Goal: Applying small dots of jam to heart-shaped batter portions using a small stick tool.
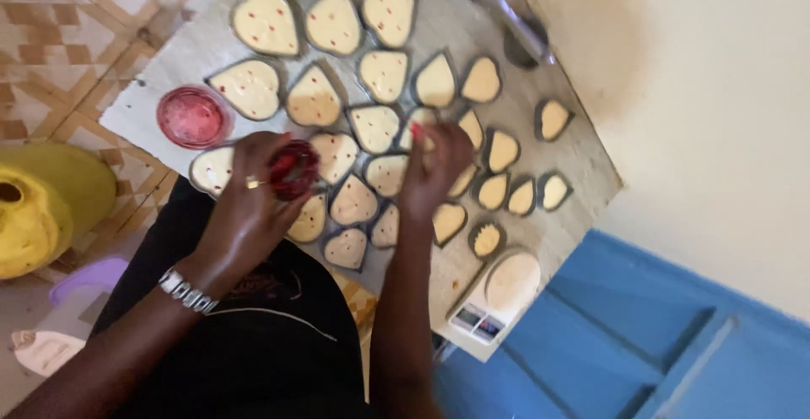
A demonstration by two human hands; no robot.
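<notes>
My left hand (249, 208) grips a small round red container (294, 169) and holds it over the near row of heart-shaped tins. A ring and a metal wristwatch (187, 291) show on that arm. My right hand (433, 170) hovers with its fingers pinched together over a batter-filled heart tin (386, 174) in the middle of the table; what the fingertips pinch is too small to see. Several heart and teardrop tins of pale batter (267, 21) dotted with red bits cover the tabletop (582, 153).
A red lid (192, 117) lies at the table's left edge. A kitchen scale (498, 294) with a round tin on it stands at the near corner. A metal utensil (506, 14) lies at the far side. A yellow jerrycan (38, 208) stands on the tiled floor.
</notes>
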